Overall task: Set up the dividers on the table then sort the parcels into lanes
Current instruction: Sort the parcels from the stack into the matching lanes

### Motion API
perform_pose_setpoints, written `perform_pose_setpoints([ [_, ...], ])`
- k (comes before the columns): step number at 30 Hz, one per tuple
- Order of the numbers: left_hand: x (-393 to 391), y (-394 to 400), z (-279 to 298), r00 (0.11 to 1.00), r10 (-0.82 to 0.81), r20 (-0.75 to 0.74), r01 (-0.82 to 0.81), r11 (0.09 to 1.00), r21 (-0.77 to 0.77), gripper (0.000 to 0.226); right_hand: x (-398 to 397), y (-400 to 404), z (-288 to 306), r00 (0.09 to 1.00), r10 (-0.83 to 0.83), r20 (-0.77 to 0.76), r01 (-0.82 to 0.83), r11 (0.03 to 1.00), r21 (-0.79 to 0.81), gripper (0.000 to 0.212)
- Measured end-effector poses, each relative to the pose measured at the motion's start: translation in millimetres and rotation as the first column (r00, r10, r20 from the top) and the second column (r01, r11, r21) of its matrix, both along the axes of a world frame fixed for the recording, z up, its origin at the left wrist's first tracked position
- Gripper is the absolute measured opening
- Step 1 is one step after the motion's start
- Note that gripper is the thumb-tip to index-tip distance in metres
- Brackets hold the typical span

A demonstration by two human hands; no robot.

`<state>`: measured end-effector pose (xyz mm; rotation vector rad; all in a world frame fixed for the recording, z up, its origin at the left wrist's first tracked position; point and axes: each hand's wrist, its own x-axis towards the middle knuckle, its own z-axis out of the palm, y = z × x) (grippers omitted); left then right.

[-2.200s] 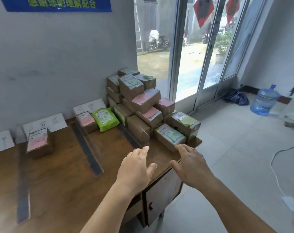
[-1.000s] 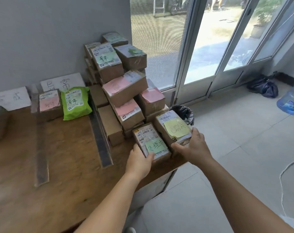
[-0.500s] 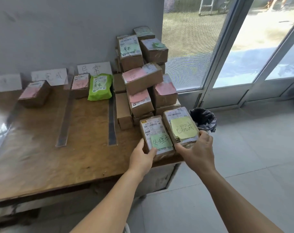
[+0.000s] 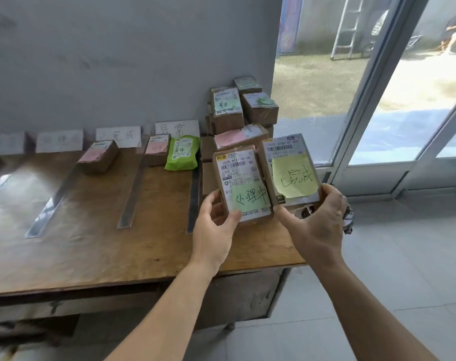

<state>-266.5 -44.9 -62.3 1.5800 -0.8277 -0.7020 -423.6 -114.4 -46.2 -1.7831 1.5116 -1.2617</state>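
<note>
Above wooden table [image 4: 96,238] — each hand (left [image 4: 213,230], right [image 4: 316,225]) grips a parcel.

I have both bare forearms reaching forward from the near edge, side by side. My left hand [image 4: 213,230] has its thumb on top and fingers [image 4: 211,200] curled in a grip, and my right hand [image 4: 319,225] likewise, wrists roughly level.

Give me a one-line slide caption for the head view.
Left hand and right hand each lift a note-tagged parcel above the divider-laned table.
</note>
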Motion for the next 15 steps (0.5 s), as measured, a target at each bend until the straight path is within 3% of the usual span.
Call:
perform_pose_setpoints([
  [5, 32.8, 12.4, 23.1, 0.997, 0.08, 0.022, -0.078, 0.993, -0.094, 0.049, 39.7, 4.9, 20.6, 0.995, 0.075, 0.063, -0.072, 0.996, -0.043, 0.088],
  [15, 153.9, 64.5, 41.2, 0.974, 0.224, 0.023, -0.22, 0.968, -0.123, 0.055, 175.3, 41.1, 43.5, 0.977, 0.211, 0.043, -0.21, 0.977, -0.032, 0.093],
])
